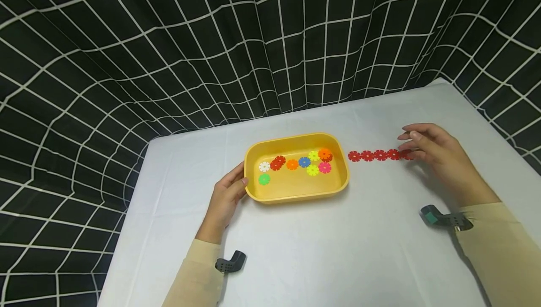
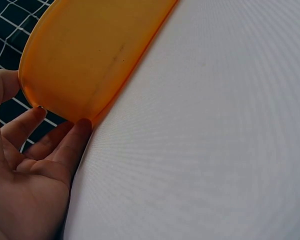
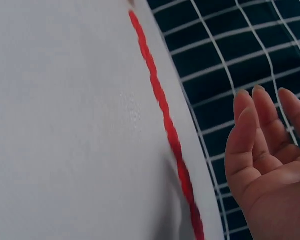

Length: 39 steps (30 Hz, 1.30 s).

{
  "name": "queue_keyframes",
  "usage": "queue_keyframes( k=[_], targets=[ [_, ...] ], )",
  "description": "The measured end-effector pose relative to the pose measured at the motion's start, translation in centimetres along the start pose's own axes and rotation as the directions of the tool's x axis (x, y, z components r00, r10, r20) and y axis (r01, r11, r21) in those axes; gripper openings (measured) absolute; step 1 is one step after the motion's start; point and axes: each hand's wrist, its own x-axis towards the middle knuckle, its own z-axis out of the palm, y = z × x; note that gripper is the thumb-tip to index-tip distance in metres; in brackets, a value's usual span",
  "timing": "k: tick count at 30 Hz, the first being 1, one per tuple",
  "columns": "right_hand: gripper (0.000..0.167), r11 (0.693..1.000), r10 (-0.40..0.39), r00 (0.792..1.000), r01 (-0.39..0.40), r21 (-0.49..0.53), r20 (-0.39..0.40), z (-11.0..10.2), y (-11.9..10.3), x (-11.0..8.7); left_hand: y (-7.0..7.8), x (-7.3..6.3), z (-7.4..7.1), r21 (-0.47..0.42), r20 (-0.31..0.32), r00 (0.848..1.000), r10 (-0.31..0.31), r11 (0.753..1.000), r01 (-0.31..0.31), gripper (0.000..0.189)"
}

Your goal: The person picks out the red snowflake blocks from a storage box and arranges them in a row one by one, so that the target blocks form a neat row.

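Observation:
At its left end, my left hand [image 1: 224, 199] holds a yellow plastic tray [image 1: 291, 188]. In the left wrist view, the thumb and fingertips [image 2: 81, 127] meet the end wall of the orange-looking tray [image 2: 90, 55]. Snowflake discs lie inside: a white one [image 1: 264, 166], a green one [image 1: 264, 179], a blue one [image 1: 304, 162], plus red, orange, yellow and pink ones. Right of the tray, a straight chain of red snowflake discs [image 1: 380, 155] lies on the table. Over its right end hovers my right hand [image 1: 444, 159], fingers loosely bent and holding nothing.
A white cloth covers the table [image 1: 321, 250]. Black curtains with a white grid [image 1: 211, 39] hang behind the table and at its sides. Each wrist bears a dark strap-on device [image 1: 448, 218].

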Motion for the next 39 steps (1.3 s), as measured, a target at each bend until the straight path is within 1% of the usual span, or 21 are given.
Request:
queue_keyframes(
  k=[3,5,6,7,9,16,19,23,27,34,39],
  targets=[
    [0.038,0.998,-0.032,0.999,0.03,0.055,0.036,0.8,-0.5,0.0,0.1,-0.1,0.1,0.004,-0.004,1.0,-0.004,1.0,0.004,0.054],
    [0.037,0.997,-0.049,0.998,0.046,0.069,0.049,1.4,-0.8,0.0,0.2,-0.1,0.1,0.006,-0.005,1.0,-0.006,1.0,0.006,0.054],
    [0.036,0.996,-0.055,0.997,0.051,0.068,0.053,1.7,-1.0,0.0,0.3,-0.2,0.1,0.008,-0.006,1.0,-0.007,1.0,0.007,0.054],
    [0.036,0.997,-0.069,0.996,0.066,0.041,0.06,2.0,-1.2,0.0,0.3,-0.2,0.1,0.009,-0.007,1.0,-0.007,1.0,0.008,0.054],
    [0.036,0.996,-0.089,0.994,0.087,0.022,0.069,2.6,-1.6,-0.1,0.3,-0.2,0.1,0.009,-0.007,1.0,-0.007,1.0,0.007,0.053],
    [0.04,0.984,-0.179,0.974,0.176,0.027,0.136,4.5,-2.6,-0.6,0.2,-0.1,0.1,0.017,-0.005,1.0,-0.007,1.0,0.007,0.054],
    [0.04,0.979,-0.202,0.968,0.201,0.024,0.151,5.5,-3.1,-0.8,0.2,-0.1,0.1,0.012,-0.009,1.0,-0.012,1.0,0.013,0.054],
    [0.04,0.977,-0.212,0.961,0.208,0.042,0.178,6.7,-3.6,-1.1,0.1,-0.1,0.1,0.006,-0.015,1.0,-0.018,1.0,0.018,0.054],
    [0.043,0.973,-0.23,0.949,0.224,0.049,0.216,7.7,-4.1,-1.4,0.1,-0.1,0.1,0.007,-0.017,1.0,-0.016,1.0,0.017,0.054],
    [0.045,0.969,-0.245,0.937,0.233,0.076,0.25,9.8,-5.5,-1.8,0.2,0.1,0.1,-0.003,-0.004,1.0,-0.003,1.0,0.003,0.054],
    [0.046,0.965,-0.259,0.922,0.236,0.11,0.287,11.5,-6.5,-1.5,0.2,0.0,0.1,0.001,-0.013,1.0,-0.009,1.0,0.009,0.054]
  ],
)
